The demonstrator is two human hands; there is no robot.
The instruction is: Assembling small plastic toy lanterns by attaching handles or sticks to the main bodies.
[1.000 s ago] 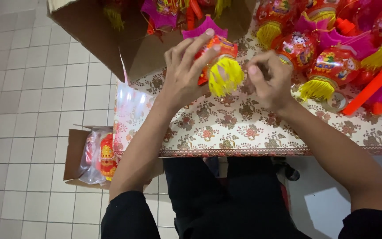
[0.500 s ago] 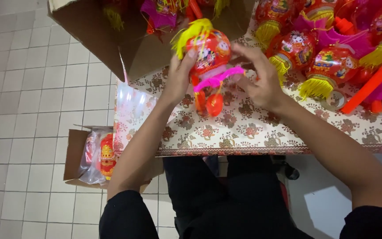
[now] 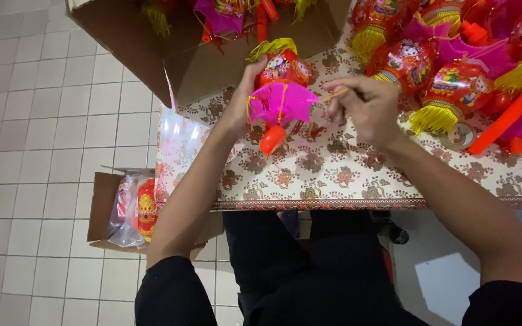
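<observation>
Since the earlier frame, lantern (image 3: pixel 281 90) is hanging upright, pink skirt spread. Left hand (image 3: pixel 241 104) is clamping its side above the patterned table (image 3: pixel 333 175). Right hand (image 3: pixel 364 108) is pinching the yellow string (image 3: pixel 333 94), just right of the lantern.

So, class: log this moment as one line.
left hand: holds red paper lantern | right hand: pinches thin yellow string | surface: floral-patterned table

Red lantern (image 3: pixel 283 69), pink skirt, upright
</observation>
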